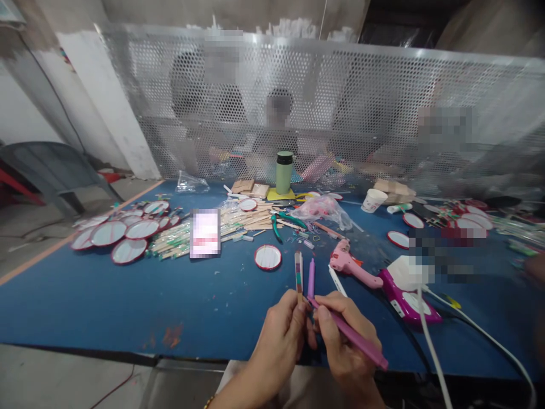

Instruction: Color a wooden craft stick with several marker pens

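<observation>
My left hand (283, 326) is closed around a flat wooden stick (298, 275) with purple and teal bands painted on it; a second pale edge shows beside it. My right hand (347, 335) grips a mauve marker pen (355, 338), its tip end pointing toward the stick. Between my hands a purple marker (311, 276) points away from me; whether it lies on the table or is held, I cannot tell. Just beyond my right hand lies a white pen (336, 279). A pink glue gun (355, 266) rests behind it, and a round red-rimmed mirror (268, 257) lies farther off.
Red-rimmed mirrors (129, 250) pile up at the left of the blue table (191, 307), near a lit phone (205, 233). Behind are wooden sticks, green pliers (277, 227), a green bottle (284, 173) and a paper cup (373, 200). White cables (430, 341) trail from a magenta box (411, 307).
</observation>
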The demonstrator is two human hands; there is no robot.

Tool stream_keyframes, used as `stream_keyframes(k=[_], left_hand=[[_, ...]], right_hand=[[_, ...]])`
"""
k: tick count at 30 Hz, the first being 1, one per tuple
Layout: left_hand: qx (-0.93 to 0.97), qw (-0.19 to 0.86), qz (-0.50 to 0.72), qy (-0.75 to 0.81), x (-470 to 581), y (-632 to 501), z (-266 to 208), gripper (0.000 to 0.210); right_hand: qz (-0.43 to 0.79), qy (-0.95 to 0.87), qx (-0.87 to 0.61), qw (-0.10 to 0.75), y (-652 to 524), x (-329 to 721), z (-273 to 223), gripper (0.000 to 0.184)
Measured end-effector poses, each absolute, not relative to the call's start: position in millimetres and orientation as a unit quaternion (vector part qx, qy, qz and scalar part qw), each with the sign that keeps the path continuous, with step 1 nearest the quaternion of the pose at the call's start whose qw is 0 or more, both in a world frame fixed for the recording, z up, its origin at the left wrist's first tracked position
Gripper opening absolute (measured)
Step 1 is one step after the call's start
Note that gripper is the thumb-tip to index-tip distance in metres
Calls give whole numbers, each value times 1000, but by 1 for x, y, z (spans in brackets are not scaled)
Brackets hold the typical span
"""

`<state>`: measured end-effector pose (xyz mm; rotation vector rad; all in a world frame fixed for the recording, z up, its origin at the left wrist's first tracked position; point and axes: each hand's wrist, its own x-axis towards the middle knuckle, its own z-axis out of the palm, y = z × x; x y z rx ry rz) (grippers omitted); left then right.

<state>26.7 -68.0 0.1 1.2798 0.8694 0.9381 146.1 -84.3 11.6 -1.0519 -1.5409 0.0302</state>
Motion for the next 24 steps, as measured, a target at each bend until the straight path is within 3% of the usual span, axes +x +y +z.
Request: stream_keyframes(k=[24], left_hand=[[590, 583, 399, 391, 26, -70, 1, 32]], right_hand=[[23, -675, -457, 579, -82, 145, 11, 12]])
